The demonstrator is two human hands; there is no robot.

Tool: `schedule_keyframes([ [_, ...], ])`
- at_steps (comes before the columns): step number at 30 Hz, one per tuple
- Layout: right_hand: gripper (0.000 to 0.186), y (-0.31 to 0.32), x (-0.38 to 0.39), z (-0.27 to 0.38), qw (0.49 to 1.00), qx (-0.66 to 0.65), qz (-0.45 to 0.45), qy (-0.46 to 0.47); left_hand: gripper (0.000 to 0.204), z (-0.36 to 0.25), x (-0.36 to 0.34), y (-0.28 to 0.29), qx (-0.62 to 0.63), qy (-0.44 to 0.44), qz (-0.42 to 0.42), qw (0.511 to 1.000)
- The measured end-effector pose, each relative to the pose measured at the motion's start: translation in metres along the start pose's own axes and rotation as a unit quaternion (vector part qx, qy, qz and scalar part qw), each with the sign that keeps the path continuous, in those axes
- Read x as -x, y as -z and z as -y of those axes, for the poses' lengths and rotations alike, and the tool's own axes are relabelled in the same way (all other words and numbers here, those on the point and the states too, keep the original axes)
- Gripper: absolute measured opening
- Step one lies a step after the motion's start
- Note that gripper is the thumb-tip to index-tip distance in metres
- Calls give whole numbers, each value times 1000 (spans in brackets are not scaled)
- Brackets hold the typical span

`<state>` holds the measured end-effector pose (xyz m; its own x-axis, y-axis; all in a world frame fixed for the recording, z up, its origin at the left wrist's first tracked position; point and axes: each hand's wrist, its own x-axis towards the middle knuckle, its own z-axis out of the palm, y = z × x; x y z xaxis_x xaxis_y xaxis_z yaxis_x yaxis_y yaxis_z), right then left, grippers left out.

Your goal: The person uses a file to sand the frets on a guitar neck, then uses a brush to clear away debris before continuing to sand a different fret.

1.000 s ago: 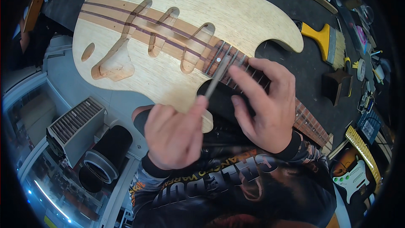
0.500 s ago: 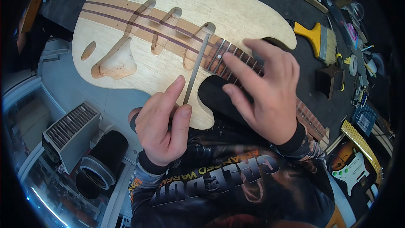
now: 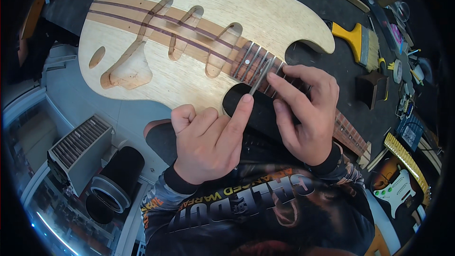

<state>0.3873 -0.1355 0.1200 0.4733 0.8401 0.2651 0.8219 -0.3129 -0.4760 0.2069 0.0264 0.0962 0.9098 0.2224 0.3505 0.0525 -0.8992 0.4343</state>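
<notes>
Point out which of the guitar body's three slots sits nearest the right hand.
The rightmost slot, next to the fretboard. The middle slot and leftmost slot lie farther from the right hand.

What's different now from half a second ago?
The left hand moved the slim metal file rightward, from over the guitar body to over the fretboard. The right hand shifted slightly right and toward the person. The file stayed in the left hand; the guitar body and yellow paintbrush stayed put.
</notes>
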Motion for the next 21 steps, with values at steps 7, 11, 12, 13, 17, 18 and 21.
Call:
schedule_keyframes([
  [7, 62, -10, 0, -5, 1000, 10, -3, 27, 62, -6, -1, 3, -53, 20, 26, 998],
  [11, 61, -13, 0, -6, 1000, -4, -3, 22, 63, -13, -4, 5, -81, 45, 39, 995],
  [12, 61, -13, 0, -6, 1000, -6, -1, 22, 63, -13, -4, 5, -81, 47, 40, 995],
  [13, 60, -13, -1, -6, 1000, -8, -1, 19, 63, -13, -4, 5, -80, 47, 45, 995],
  [17, 62, -12, 0, -9, 1000, -17, -6, 22, 65, -15, -3, 11, -71, 52, 63, 994],
  [18, 62, -11, 0, -9, 1000, -17, -7, 21, 65, -15, 1, 13, -72, 51, 64, 994],
  [21, 65, -8, -2, -8, 999, -21, 6, 24, 67, -17, 8, 13, -67, 59, 70, 994],
])
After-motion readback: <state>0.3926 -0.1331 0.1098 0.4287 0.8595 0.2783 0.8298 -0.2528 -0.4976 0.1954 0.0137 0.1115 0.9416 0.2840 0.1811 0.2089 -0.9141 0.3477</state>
